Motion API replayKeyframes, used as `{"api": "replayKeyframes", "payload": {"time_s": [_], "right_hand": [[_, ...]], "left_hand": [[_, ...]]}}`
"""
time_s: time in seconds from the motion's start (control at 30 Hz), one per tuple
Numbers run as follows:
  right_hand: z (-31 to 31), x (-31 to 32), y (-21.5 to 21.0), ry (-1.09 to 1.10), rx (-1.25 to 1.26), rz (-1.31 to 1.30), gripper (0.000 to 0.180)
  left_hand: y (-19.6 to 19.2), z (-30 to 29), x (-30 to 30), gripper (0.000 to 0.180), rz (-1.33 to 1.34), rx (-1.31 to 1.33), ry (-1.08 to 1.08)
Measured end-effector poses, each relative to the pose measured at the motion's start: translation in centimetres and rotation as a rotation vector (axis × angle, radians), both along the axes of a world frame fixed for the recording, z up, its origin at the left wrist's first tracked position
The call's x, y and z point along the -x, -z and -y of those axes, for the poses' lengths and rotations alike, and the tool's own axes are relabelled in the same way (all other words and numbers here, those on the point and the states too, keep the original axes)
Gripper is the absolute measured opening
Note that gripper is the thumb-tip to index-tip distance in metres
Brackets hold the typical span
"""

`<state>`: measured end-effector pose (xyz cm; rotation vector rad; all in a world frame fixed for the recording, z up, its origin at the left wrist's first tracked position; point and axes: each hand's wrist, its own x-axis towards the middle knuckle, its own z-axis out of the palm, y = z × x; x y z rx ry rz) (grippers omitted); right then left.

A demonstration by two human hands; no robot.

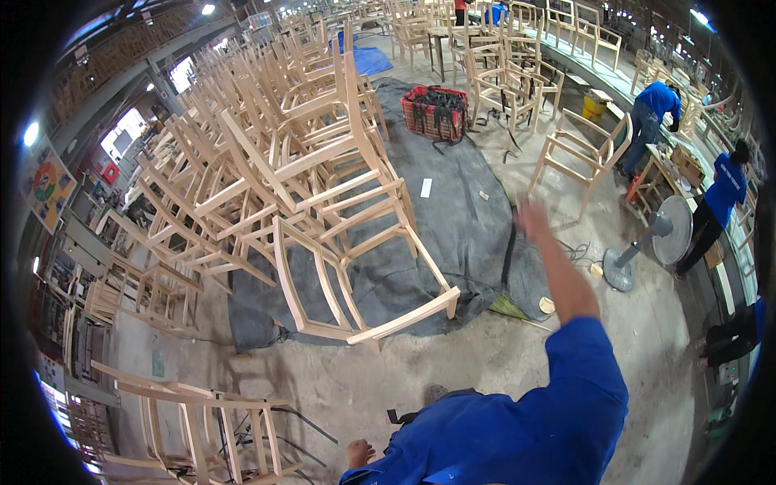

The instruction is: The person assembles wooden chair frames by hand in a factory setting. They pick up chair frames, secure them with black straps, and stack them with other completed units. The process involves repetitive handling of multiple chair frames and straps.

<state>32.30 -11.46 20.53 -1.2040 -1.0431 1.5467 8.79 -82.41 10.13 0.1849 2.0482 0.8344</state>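
My right arm reaches forward, and my right hand (531, 221) is raised over the edge of the dark ground sheet (440, 234). Motion smears its fingers, and nothing can be made out in them. Low by my left side hangs my left hand (360, 453), its fingers curled in with nothing visible in them. Ahead, a bare wooden chair frame (327, 287) lies tipped over at the near edge of the sheet, touched by neither hand. To the lower left, another wooden chair frame (202, 420) with dark straps stands nearest my left hand.
A tall pile of wooden chair frames (275, 153) fills the left. On the sheet stands a red basket (435, 113) of black straps. A single chair frame (582, 158), a floor fan (647, 242) and co-workers in blue shirts (725, 184) along a conveyor are at right.
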Motion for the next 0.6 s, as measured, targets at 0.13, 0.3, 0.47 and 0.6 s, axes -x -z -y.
{"api": "replayKeyframes", "payload": {"time_s": [0.13, 0.3, 0.47, 0.6], "right_hand": [[-3.7, 13.6, -21.6, 0.279, -0.647, 0.412, 0.062], [1.7, 23.1, -19.6, 0.012, -0.965, 0.451, 0.039], [16.2, 26.1, 1.4, -0.78, -0.791, 0.362, 0.015], [32.6, 24.2, 10.9, -1.444, -0.688, 0.399, 0.028]], "left_hand": [[0.0, 4.2, -1.6, 0.027, 0.01, 0.095, -0.401], [2.3, 4.4, -2.9, 0.028, 0.184, 0.045, -0.71], [3.8, 1.8, -3.8, 0.026, 0.152, 0.034, -0.565], [3.6, 3.9, -6.0, 0.026, 0.104, 0.073, -0.595]]}}
